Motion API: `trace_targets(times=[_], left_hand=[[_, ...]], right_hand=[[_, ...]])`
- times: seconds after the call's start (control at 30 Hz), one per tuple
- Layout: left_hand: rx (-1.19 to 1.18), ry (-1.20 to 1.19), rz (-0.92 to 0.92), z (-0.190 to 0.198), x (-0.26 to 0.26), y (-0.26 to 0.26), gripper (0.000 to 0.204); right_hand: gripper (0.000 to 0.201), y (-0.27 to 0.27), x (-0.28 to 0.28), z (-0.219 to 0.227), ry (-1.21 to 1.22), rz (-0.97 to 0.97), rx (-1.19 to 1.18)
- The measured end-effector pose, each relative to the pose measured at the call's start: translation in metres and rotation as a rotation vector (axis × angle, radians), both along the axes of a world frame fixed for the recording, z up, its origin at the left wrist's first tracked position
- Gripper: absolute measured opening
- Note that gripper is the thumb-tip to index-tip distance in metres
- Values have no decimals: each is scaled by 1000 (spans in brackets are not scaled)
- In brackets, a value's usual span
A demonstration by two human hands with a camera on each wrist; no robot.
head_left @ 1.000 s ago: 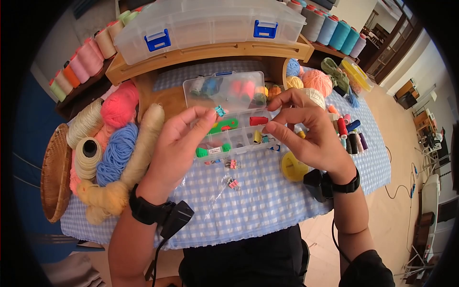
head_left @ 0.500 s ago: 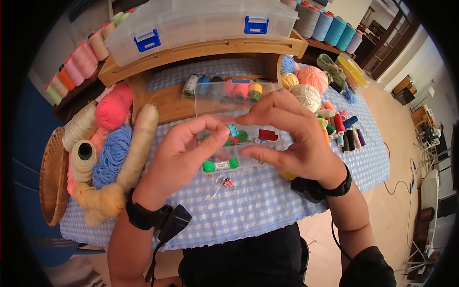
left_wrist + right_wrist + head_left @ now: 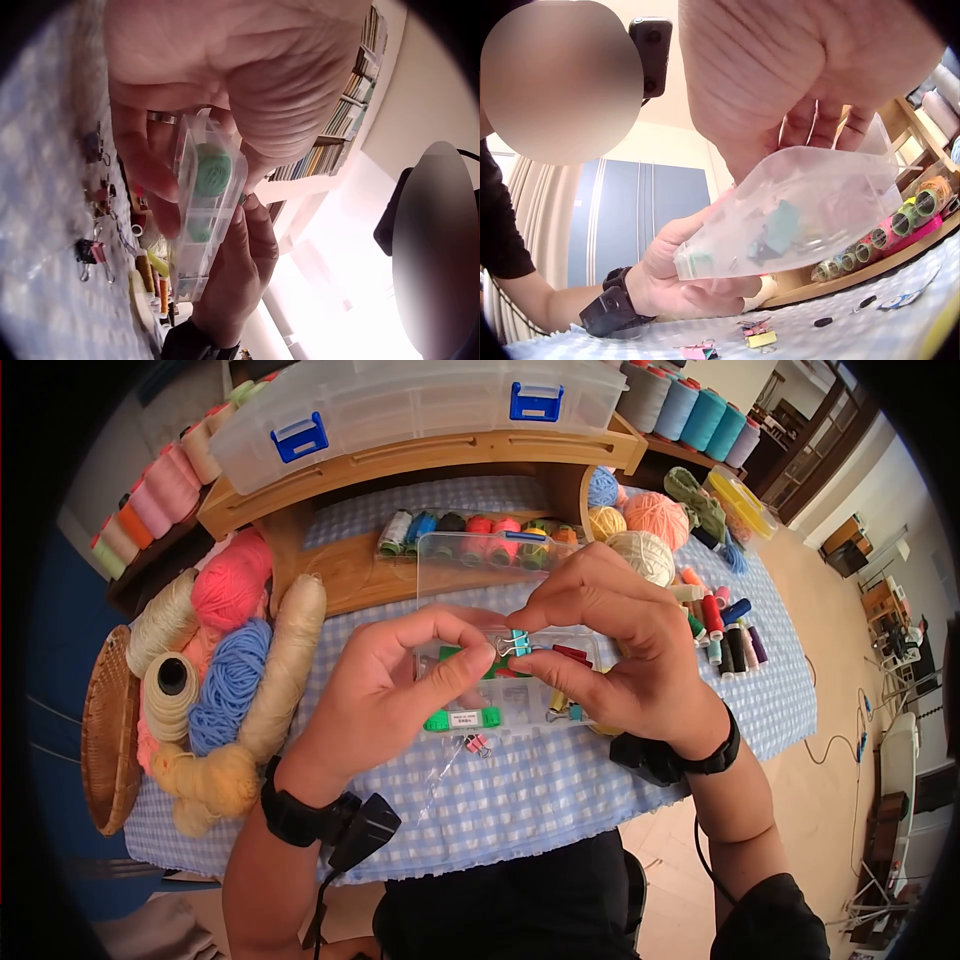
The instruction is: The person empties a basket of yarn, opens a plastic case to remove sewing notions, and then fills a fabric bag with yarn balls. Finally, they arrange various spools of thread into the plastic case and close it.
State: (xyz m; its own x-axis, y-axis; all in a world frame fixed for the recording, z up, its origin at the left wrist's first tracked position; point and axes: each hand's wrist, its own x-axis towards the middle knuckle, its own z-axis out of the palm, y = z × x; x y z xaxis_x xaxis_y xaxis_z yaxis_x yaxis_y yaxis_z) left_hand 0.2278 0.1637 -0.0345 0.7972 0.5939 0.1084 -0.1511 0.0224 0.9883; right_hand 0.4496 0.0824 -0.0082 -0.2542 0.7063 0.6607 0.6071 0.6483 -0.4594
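A teal binder clip (image 3: 519,643) with silver wire handles is between the two hands, above a clear compartment box (image 3: 500,729). My right hand (image 3: 625,655) pinches the clip's body between thumb and forefinger. The left hand (image 3: 385,685) has its thumb and forefinger at the wire handles. In the left wrist view, its other fingers (image 3: 154,176) curl along the underside of the box (image 3: 214,213), which sits off the cloth. Green and red pieces, plus yellow and blue clips, show inside; the lid (image 3: 450,565) is raised. Fingers hide part of the box.
A pink binder clip (image 3: 476,745) lies on the checked cloth (image 3: 530,790) in front. Yarn skeins (image 3: 235,675) and a wicker basket (image 3: 105,730) are left. Thread spools (image 3: 735,640) and yarn balls (image 3: 645,555) are right. Behind stands a wooden shelf (image 3: 400,465) bearing a large plastic case (image 3: 420,420).
The teal clip has moved right from the left fingertips to between both hands, and the right fingers have closed on it. The box has come nearer, covering one pink clip.
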Motion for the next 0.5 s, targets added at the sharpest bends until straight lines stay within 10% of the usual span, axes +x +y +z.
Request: trace_targets(times=[0.5], left_hand=[[-28, -62, -33, -2, 1, 0, 18]], right_hand=[[29, 0, -2, 0, -68, 6, 58]])
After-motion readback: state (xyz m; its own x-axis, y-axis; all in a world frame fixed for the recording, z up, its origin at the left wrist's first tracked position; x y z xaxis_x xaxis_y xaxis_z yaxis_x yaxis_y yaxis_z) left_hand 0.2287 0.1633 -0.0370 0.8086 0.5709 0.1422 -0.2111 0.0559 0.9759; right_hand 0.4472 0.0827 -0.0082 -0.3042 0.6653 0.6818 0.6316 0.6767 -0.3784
